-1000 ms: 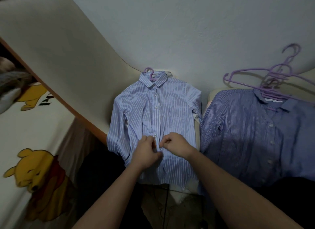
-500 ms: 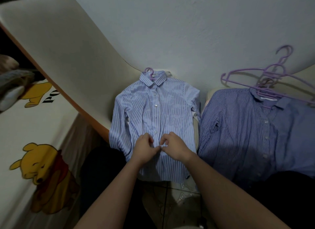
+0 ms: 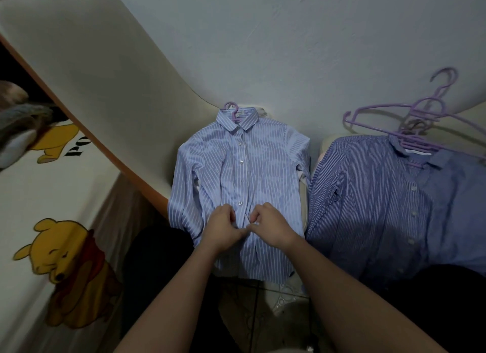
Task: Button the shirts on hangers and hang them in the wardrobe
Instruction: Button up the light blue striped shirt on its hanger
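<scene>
A light blue striped shirt (image 3: pixel 263 168) hangs on a purple hanger (image 3: pixel 232 111) against the wall, its upper buttons closed. My left hand (image 3: pixel 223 228) and my right hand (image 3: pixel 271 225) meet at the shirt's front placket, low on the chest, each pinching the fabric with curled fingers. The button between my fingertips is hidden. A darker blue striped shirt (image 3: pixel 381 200) lies to the right with a bunch of purple hangers (image 3: pixel 415 121) at its collar.
A cream board with an orange edge (image 3: pixel 86 84) leans along the left. Below it lies bedding printed with a yellow bear (image 3: pixel 65 263). A dark gap and tiled floor (image 3: pixel 263 308) show under the shirts.
Both hands have slid a little lower down the placket and stay pinched together. The view has shifted slightly.
</scene>
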